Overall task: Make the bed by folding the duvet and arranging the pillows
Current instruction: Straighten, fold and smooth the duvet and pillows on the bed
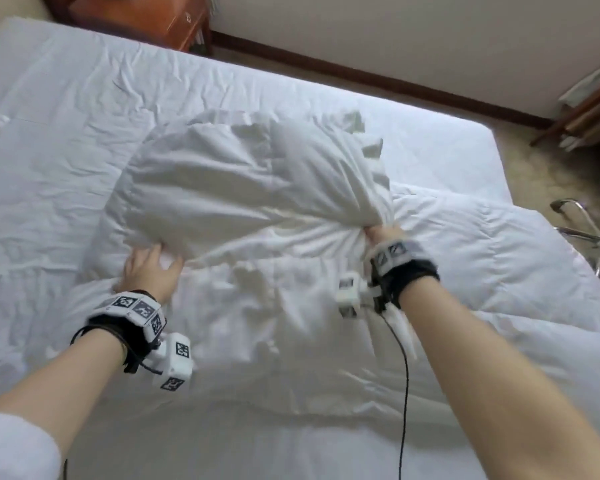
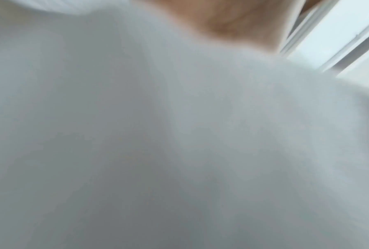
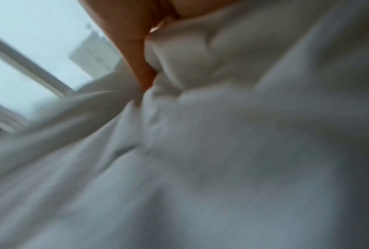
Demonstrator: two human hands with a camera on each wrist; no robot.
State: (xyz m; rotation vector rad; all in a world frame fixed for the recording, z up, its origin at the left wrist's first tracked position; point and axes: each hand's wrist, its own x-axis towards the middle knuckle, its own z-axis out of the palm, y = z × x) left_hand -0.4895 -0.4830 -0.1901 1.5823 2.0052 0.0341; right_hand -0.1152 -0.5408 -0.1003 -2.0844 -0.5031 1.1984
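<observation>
Right hand [image 1: 383, 233] clenched on a bunched corner of the pillow [image 1: 243, 181], fabric gathering into radiating creases at the fist; the right wrist view confirms fingers [image 3: 140, 50] dug into white cloth. Left hand [image 1: 151, 271] flat, fingers spread, pressing the pillow's opposite near corner, nothing clasped. Pillow lies just beyond both hands, partly on the rumpled duvet [image 1: 482, 258], which runs right of and under the grip. Judged step: pillow placement, duvet fold unfinished. Next move needs a real left-hand hold, then a level two-handed carry across the sheet [image 1: 66, 140] beyond.
</observation>
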